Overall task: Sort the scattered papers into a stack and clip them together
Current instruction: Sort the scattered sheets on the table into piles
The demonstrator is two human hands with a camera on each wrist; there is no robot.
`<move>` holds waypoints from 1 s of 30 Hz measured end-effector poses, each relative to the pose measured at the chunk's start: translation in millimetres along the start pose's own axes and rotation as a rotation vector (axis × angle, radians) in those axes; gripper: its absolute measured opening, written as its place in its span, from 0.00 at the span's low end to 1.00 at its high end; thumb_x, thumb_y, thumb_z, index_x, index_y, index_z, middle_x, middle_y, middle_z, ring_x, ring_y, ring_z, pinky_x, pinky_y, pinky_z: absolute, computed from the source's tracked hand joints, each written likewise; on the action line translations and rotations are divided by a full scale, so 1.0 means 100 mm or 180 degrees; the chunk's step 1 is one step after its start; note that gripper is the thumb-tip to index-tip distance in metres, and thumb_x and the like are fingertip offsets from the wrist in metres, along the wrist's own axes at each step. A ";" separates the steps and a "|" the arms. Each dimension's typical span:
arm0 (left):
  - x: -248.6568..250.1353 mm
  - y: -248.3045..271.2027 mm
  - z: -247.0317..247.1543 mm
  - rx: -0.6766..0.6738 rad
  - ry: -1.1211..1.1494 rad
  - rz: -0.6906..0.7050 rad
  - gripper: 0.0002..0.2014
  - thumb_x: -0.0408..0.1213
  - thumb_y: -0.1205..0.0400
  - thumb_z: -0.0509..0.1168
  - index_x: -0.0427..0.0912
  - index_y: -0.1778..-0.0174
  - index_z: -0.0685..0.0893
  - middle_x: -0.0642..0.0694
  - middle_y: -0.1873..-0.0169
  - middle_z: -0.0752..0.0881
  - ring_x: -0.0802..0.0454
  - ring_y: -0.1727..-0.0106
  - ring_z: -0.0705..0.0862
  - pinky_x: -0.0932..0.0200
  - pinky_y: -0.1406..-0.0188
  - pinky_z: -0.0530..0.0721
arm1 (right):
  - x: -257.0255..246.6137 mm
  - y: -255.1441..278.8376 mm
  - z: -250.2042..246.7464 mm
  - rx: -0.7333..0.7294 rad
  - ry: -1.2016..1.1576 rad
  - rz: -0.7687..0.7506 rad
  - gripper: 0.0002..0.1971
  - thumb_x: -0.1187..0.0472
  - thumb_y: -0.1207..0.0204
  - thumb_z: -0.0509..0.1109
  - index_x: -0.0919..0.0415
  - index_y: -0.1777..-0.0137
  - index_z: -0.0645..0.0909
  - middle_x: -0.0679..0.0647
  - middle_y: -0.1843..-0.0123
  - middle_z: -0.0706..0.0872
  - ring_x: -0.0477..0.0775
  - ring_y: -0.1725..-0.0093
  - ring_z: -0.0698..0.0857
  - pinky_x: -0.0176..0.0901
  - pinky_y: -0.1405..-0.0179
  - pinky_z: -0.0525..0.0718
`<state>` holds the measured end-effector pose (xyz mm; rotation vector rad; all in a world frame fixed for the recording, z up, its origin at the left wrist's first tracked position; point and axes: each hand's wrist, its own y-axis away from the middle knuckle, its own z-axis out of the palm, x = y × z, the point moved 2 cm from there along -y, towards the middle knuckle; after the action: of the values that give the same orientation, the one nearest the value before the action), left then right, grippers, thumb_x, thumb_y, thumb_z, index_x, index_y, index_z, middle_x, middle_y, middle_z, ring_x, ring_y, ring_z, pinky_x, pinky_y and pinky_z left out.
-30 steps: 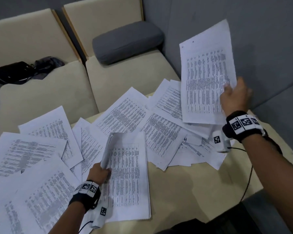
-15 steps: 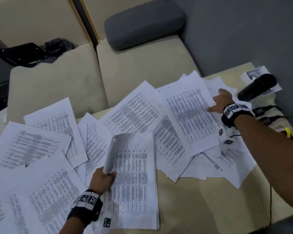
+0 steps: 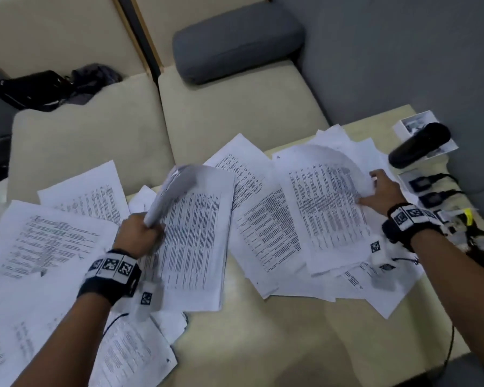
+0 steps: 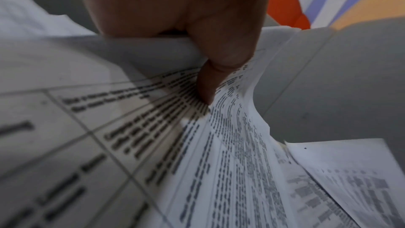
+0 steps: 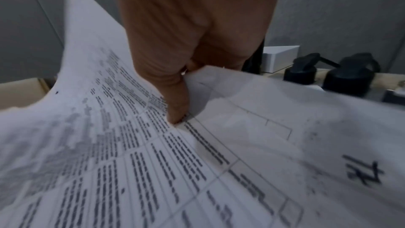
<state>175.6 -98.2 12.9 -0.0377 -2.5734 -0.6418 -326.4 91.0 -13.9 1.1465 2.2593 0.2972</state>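
Down at the near edge, loose printed sheets point(image 3: 129, 356) spill across the beige table point(image 3: 277, 344) beside the left forearm. Just beyond them, the left hand point(image 3: 140, 233) is clamped on the gathered stack point(image 3: 196, 241): the left wrist view shows the thumb point(image 4: 210, 79) pressed onto the printed face while the stack's left edge curls up and over the hand into a roll. The rest of the stack lies flat on the table, to the right of that hand. Across to the right, the right hand point(image 3: 380, 194) reaches out, arm extended, and pinches a single sheet point(image 3: 327, 208) at its right edge, thumb point(image 5: 175, 103) on top, the page bowing upward over the other scattered papers point(image 3: 266, 230). Farther right sit a black cylindrical device point(image 3: 419, 143) and black plugs point(image 3: 425, 191). Beyond the table, a beige sofa point(image 3: 235, 113) carries a grey cushion point(image 3: 235, 40) and a black bag point(image 3: 31, 89).
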 end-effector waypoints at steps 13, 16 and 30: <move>1.20 -0.54 0.55 -0.0862 -0.0363 0.0492 0.14 0.39 0.25 0.72 0.32 0.50 0.84 0.38 0.59 0.87 0.43 0.57 0.86 0.51 0.55 0.86 | 0.50 1.25 0.70 0.0374 -0.1641 0.1953 0.37 0.63 0.27 0.77 0.75 0.22 0.65 0.72 0.23 0.72 0.72 0.26 0.74 0.60 0.28 0.75; 1.31 -0.45 0.91 -0.1141 -0.0397 0.0528 0.12 0.39 0.23 0.70 0.33 0.51 0.84 0.41 0.62 0.85 0.44 0.63 0.84 0.52 0.57 0.87 | 0.21 1.26 0.97 0.0437 -0.1843 0.1973 0.34 0.62 0.29 0.76 0.71 0.25 0.70 0.70 0.26 0.77 0.72 0.29 0.78 0.63 0.31 0.79; 0.46 0.00 0.88 -0.0471 0.0573 -0.0284 0.05 0.33 0.23 0.65 0.35 0.62 0.79 0.42 0.74 0.80 0.48 0.77 0.77 0.63 0.80 0.74 | 0.46 1.36 0.66 0.0164 -0.1244 0.1858 0.24 0.69 0.28 0.66 0.70 0.30 0.76 0.71 0.36 0.83 0.70 0.39 0.84 0.48 0.43 0.81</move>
<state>95.6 -62.9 -34.1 0.0830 -2.3616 -0.8289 -218.3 205.3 -26.1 1.7119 1.5725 0.2136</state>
